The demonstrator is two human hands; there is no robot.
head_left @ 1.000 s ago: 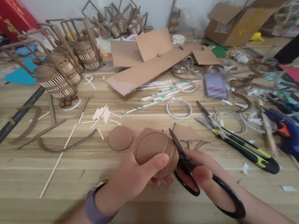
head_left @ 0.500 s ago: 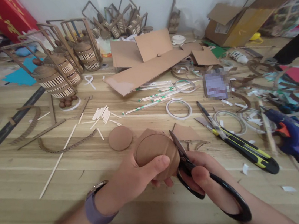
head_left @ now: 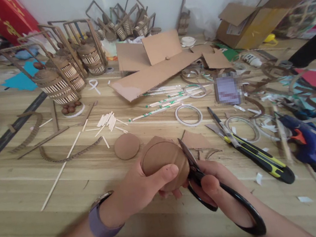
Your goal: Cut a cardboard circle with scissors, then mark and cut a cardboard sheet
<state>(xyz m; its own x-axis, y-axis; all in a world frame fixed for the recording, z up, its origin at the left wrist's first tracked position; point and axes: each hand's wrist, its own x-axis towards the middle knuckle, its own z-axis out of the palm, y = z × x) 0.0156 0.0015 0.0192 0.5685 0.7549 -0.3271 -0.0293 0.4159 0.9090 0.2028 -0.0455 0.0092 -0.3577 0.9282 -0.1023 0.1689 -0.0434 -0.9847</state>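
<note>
Brown, one round cardboard piece (head_left: 161,158) is pinched at lower centre by the left hand (head_left: 137,187); one pair of scissors (head_left: 196,173) is gripped by the right hand (head_left: 219,170) at its right edge. One disc (head_left: 127,146) is seen left, one utility knife (head_left: 256,159) right.

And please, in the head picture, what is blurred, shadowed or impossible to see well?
Head view, centre: cardboard disc and scissors look fairly clear; head view, top right: dark, smeared corner; head view, bottom: soft shadow dims the table; head view, right of centre: pixelated patch, unreadable.
</note>
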